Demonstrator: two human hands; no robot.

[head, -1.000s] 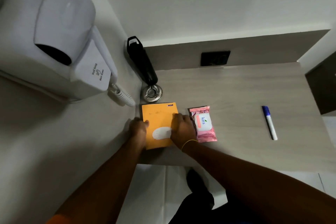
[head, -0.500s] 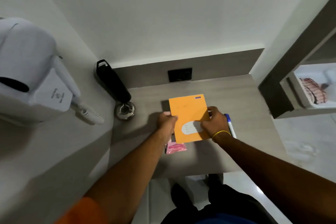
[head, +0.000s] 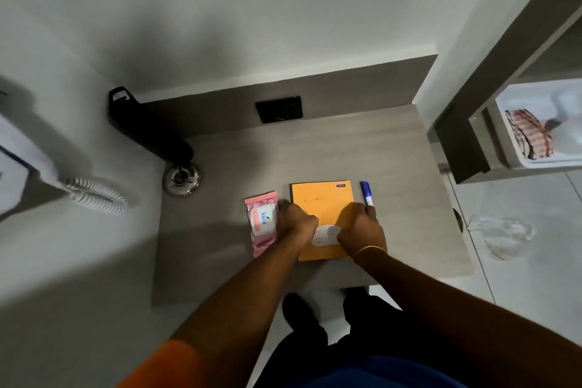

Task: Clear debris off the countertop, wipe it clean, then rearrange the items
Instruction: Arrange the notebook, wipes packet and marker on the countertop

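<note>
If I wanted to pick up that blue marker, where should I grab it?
Probably the blue cap end of the marker, pinched across its narrow width from above. It lies flat on the countertop, and the right hand covers its near end, while the orange notebook crowds its left side.

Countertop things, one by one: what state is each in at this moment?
Orange notebook: closed, flat, under both hands.
Pink wipes pack: lid shut, lying beside the notebook.
Blue marker: capped, lying flat.
Left hand: resting on the notebook.
Right hand: resting on the notebook.
Countertop: no debris visible.
</note>
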